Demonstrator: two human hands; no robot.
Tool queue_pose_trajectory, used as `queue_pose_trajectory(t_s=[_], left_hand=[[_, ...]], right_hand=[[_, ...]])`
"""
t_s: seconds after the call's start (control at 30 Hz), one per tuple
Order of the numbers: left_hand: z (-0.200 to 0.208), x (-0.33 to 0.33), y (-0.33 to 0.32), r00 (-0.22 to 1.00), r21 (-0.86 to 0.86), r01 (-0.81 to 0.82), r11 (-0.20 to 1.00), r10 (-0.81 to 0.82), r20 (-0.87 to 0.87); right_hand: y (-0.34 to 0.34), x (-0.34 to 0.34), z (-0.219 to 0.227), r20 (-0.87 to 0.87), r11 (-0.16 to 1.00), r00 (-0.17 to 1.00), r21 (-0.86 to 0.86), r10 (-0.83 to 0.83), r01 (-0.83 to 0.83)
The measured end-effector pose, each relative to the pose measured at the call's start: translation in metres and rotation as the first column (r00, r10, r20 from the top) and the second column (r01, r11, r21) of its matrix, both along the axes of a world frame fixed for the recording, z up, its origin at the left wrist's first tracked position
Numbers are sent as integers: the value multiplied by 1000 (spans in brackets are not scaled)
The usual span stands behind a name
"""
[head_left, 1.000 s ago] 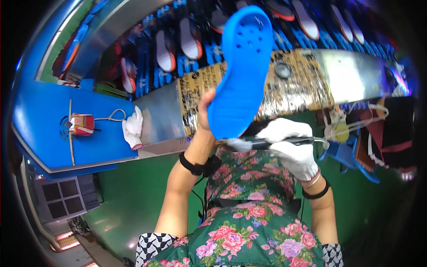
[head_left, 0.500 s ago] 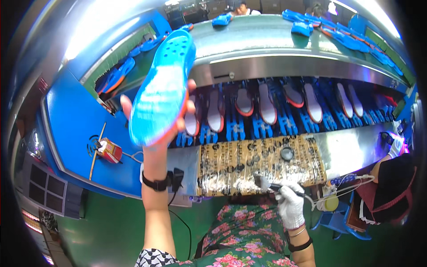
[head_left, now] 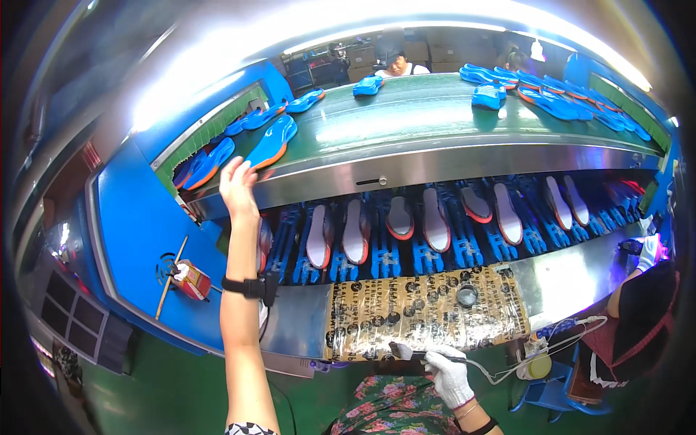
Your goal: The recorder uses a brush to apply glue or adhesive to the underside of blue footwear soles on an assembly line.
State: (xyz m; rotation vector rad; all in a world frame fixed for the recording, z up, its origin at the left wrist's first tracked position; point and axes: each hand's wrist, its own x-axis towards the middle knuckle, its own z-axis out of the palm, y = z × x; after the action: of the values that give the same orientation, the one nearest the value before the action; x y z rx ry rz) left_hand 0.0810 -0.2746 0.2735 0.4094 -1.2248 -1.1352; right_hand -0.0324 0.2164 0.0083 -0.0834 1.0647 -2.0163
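Observation:
My left hand (head_left: pixel 239 185), bare, reaches out to the near end of a blue shoe sole (head_left: pixel 274 141) with an orange edge. The sole lies on the green conveyor belt (head_left: pixel 333 119); the fingers are stretched out at its end, and whether they still touch it is hard to see. In a white knit glove, my right hand (head_left: pixel 448 373) grips a brush (head_left: pixel 417 354), its bristles pointing left over the near edge of the cardboard sheet (head_left: pixel 428 312). A pale hose or cable (head_left: pixel 500 375) runs from beside that hand to the right.
Several shoes, pale bottoms up, stand on blue holders (head_left: pixel 428 254) below the belt. More blue soles (head_left: pixel 551 104) lie along it. A small dark round dish (head_left: pixel 467 294) rests on the cardboard. A red-and-white container (head_left: pixel 194 281) and stick stand left. A co-worker's arm (head_left: pixel 631 283) shows right; another person (head_left: pixel 399 65) is beyond.
My left hand has moved forward and set the blue sole, held up before, down on the belt. The right hand with the brush has shifted slightly left and nearer. The view has tilted upward.

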Motion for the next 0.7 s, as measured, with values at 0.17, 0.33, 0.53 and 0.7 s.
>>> queue_pose_trajectory(t_s=[0.17, 0.33, 0.53, 0.7], left_hand=[[8, 7, -62, 456, -656, -394, 643, 757, 469], [17, -35, -58, 326, -648, -394, 652, 758, 565], [19, -125, 1, 332, -929, -244, 280, 924, 191], [22, -280, 114, 637, -751, 326, 574, 454, 623]], right_hand=[[-5, 4, -2, -33, 999, 999, -20, 33, -33], [-3, -2, -3, -30, 1000, 999, -15, 17, -17], [3, -23, -4, -2, 1000, 1000, -27, -12, 12], [16, -50, -1, -20, 993, 994, -40, -111, 110]])
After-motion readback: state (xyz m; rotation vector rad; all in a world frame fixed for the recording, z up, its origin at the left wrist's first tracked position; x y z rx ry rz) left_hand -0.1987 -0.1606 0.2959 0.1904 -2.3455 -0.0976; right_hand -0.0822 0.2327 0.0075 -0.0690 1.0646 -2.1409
